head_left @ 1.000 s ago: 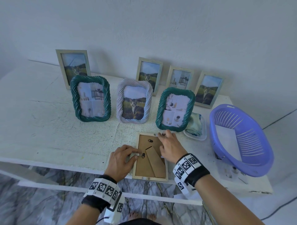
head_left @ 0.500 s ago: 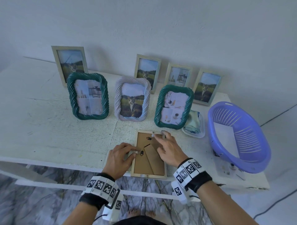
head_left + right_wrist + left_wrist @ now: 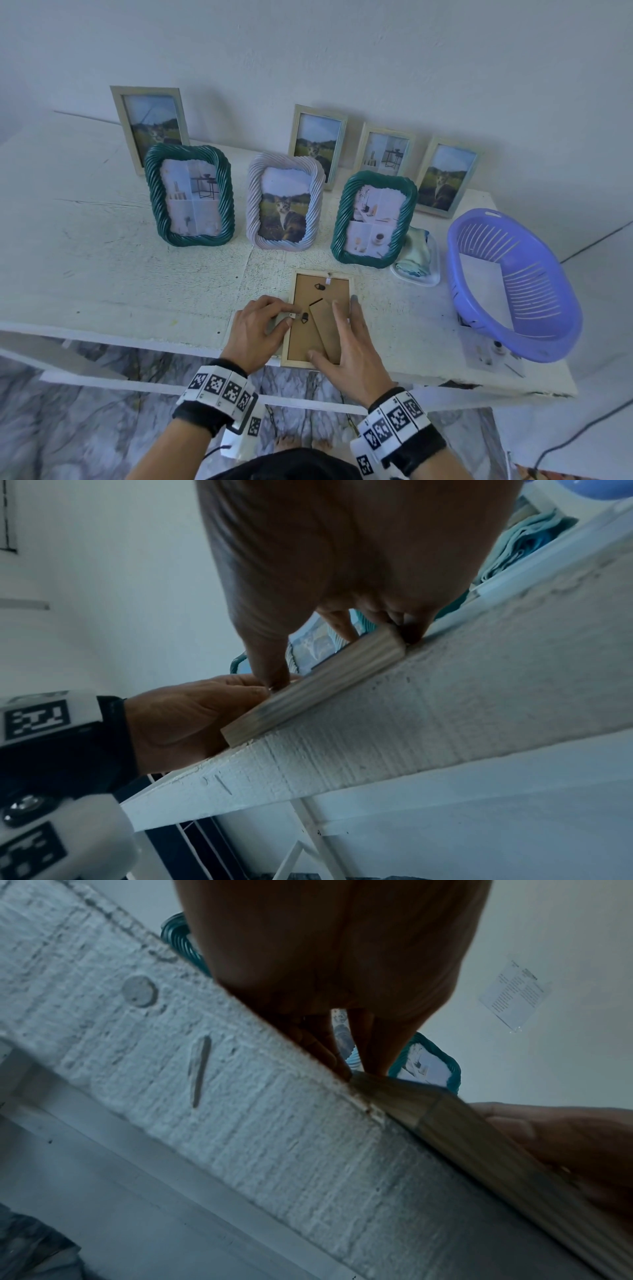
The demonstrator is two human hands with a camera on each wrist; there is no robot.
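Moved: right hand (image 3: 356, 353) slid down, fingers now straight on the frame's (image 3: 308, 294) back.
Frame: face down, tabletop's (image 3: 137, 274) front edge.
Left hand (image 3: 255, 329): fingers pinch side tab (image 3: 292, 314).
Risk: tug drags frame off.

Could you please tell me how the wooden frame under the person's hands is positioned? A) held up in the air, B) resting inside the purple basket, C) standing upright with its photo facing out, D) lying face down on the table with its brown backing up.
D: the wooden frame lies flat on the table, brown backing and stand facing up, with the right hand pressing on it.
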